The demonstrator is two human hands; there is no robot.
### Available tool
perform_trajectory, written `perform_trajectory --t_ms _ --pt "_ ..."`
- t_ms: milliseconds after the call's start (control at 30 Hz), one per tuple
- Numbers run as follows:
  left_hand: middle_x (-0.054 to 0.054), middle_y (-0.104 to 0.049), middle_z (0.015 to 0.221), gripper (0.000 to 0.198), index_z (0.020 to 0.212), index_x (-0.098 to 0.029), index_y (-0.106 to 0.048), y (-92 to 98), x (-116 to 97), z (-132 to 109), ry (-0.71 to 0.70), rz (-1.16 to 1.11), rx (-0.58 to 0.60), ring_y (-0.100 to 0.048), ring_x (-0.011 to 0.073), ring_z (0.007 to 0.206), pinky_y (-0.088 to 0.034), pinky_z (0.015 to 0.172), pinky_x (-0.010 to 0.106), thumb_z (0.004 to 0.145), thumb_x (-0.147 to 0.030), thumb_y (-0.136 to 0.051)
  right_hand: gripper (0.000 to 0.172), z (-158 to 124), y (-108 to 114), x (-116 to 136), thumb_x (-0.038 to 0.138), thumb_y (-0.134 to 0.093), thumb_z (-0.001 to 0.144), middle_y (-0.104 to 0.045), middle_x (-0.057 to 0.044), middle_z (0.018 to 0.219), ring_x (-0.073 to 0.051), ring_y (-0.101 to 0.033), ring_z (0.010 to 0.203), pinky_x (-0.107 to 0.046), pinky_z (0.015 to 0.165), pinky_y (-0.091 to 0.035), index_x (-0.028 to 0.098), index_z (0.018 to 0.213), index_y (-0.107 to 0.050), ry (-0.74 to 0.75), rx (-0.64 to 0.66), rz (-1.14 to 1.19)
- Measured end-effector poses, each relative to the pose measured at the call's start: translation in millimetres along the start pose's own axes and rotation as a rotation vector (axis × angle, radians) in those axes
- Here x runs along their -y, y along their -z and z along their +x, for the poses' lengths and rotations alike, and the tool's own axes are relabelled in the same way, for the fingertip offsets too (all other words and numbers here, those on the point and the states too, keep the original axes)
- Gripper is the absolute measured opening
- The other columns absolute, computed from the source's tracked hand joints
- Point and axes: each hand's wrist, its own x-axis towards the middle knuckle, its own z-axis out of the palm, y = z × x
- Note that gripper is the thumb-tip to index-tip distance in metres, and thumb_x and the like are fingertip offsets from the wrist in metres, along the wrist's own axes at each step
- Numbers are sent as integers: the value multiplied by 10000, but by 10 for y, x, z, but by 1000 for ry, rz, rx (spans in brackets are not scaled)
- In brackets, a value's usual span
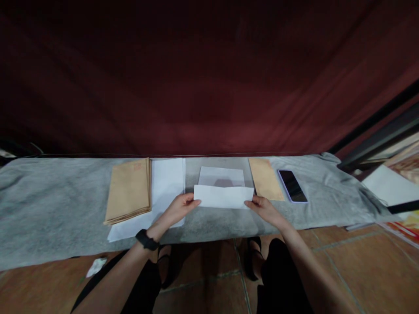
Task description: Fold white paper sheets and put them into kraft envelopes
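Note:
A sheet of white paper is stretched level between my two hands over the grey cloth. My left hand pinches its left end, thumb on the near face. At the right end, my right hand grips the lower corner. Just beyond it shows another white paper panel, lying flatter; whether it belongs to the same sheet, I cannot tell. Right of the paper lies a single brown envelope. On the left, a stack of brown envelopes rests partly on a pile of white paper.
A phone in a pale purple case lies on the grey cloth at the right. Dark red fabric hangs behind the bench. A crumpled white tissue is on the tiled floor. Papers and a dark frame stand far right.

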Motion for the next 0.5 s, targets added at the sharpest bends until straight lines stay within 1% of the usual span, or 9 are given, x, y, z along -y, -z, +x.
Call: perform_trajectory --t_ms 100,200,267,333,400,500 --pt "20 -680 775 361 794 -162 -648 -34 3 98 9 -9 -84 -588 180 737 -465 682 274 762 -522 -635 395 73 -23 -22 527 -525 883 -717 -23 799 -182 -613 713 -271 642 -476 176 889 -707 -22 -60 -21" --pt "-40 -519 611 370 647 -192 -526 -54 44 205 -7 69 -180 -471 126 606 -364 569 229 761 -533 -617 391 153 -53 -45 532 -503 886 -620 15 651 -144 -541 608 -238 564 -402 190 767 -652 -16 -150 -96" --pt "-58 -431 575 389 610 -206 -464 -63 71 269 -18 122 -236 -411 113 574 -312 541 225 771 -532 -600 394 212 -76 -56 531 -496 886 -554 29 585 -135 -506 568 -236 538 -360 209 683 -597 -17 -214 -184" --pt "-61 -398 572 392 607 -213 -448 -72 87 322 -22 162 -283 -391 114 569 -295 538 231 781 -537 -582 391 270 -100 -64 512 -486 894 -524 32 557 -134 -495 549 -239 528 -334 223 639 -552 -29 -271 -285" --pt "-58 -396 575 385 618 -216 -461 -84 87 366 -20 197 -320 -394 121 569 -298 544 239 798 -541 -561 371 322 -123 -67 473 -478 912 -543 23 563 -138 -511 552 -243 534 -326 227 643 -546 -47 -306 -387" --pt "-48 -430 583 360 647 -219 -498 -107 59 421 -9 288 -366 -428 136 580 -309 557 246 849 -516 -516 329 382 -156 -51 415 -481 942 -625 -7 628 -152 -571 598 -247 554 -332 223 700 -594 -102 -324 -538"
